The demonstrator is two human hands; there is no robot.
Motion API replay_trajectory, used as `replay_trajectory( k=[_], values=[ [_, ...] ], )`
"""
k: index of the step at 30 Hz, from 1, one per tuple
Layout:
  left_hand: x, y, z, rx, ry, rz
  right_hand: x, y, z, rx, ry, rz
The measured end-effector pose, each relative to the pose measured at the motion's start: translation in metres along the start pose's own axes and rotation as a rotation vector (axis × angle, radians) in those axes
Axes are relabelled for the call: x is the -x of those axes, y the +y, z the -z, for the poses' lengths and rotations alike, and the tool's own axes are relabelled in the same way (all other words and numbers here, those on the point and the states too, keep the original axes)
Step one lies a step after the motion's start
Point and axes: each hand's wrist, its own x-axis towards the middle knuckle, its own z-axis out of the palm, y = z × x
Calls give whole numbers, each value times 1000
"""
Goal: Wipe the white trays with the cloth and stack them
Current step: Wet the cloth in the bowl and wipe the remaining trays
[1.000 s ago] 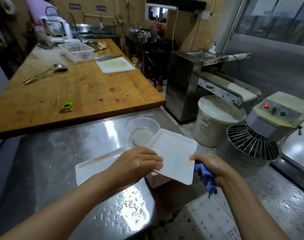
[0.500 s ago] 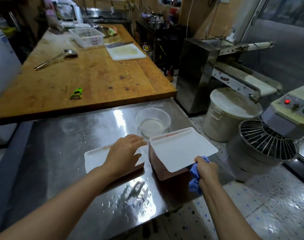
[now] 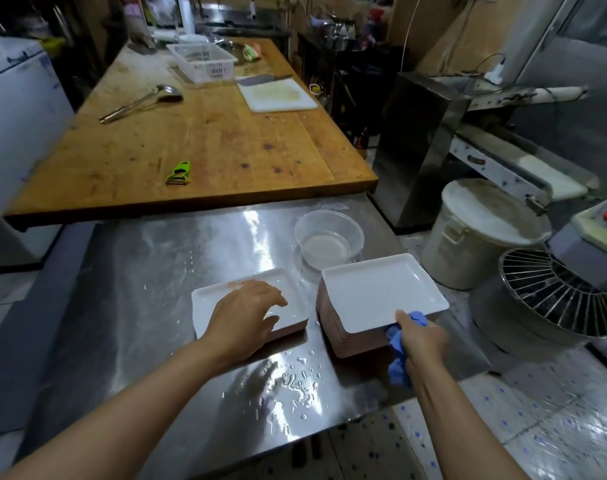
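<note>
Our left hand (image 3: 246, 315) hovers over the near half of the dirty tray (image 3: 225, 296), fingers spread and curled, tips touching or just above its wet bottom; we cannot tell whether they grip anything yet. That tray lies on the steel table (image 3: 128, 306) toward its right edge, long axis running left to right, an orange smear at its far rim. It seems to rest on one or two more trays, but only a brown edge shows below it.

Just to the right, at the table's right edge, stands the stack (image 3: 350, 341), with the clean tray (image 3: 378, 292) on top. Our right hand (image 3: 421, 337) pinches that tray's near right corner, the blue cloth (image 3: 399, 355) bunched in the same fist. So the left hand is nearer the next tray. The stack's count is hard to read.
</note>
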Motion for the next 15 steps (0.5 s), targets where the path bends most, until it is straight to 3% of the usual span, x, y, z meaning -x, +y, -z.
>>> replay_trajectory(
  k=[4, 8, 11, 15],
  values=[
    [5, -6, 1, -9, -14, 34, 17, -7, 6, -9, 3, 61],
    [12, -16, 2, 0, -24, 97, 57, -26, -2, -18, -14, 248],
    [22, -30, 3, -11, -53, 192, 95, -35, -24, -14, -268, 383],
    [39, -55, 2, -37, -81, 362, 116, -29, -69, 219, -560, 453]
  ],
)
